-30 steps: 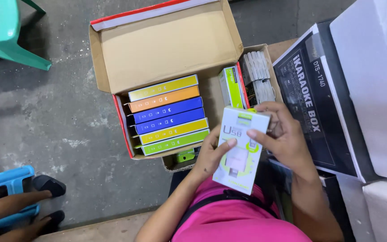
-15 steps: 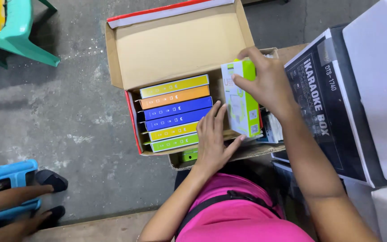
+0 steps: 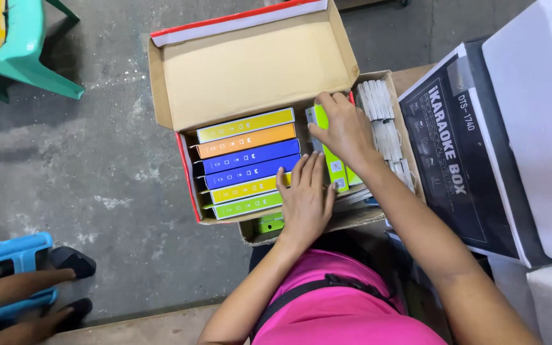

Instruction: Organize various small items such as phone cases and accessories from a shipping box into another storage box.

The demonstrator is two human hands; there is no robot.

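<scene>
An open cardboard box [image 3: 250,70] sits on the floor in front of me, its lid flapped back. A row of several slim packages [image 3: 245,164] in yellow, orange, blue and green stands in its left half. My right hand [image 3: 345,131] presses down on a white and green package [image 3: 335,167] standing on edge in the right half. My left hand [image 3: 304,195] lies flat, fingers spread, against the ends of the blue and yellow packages, holding nothing.
A second carton [image 3: 410,137] behind holds white bundled items [image 3: 381,121]. A large black printed box [image 3: 458,144] and white foam blocks [image 3: 538,115] stand at right. A green plastic chair [image 3: 14,51] is upper left. Another person's feet in dark sandals [image 3: 65,262] rest lower left.
The white and green package went from in front of my chest, held by both hands, down into the box. My left hand let go and now rests on the coloured packages.
</scene>
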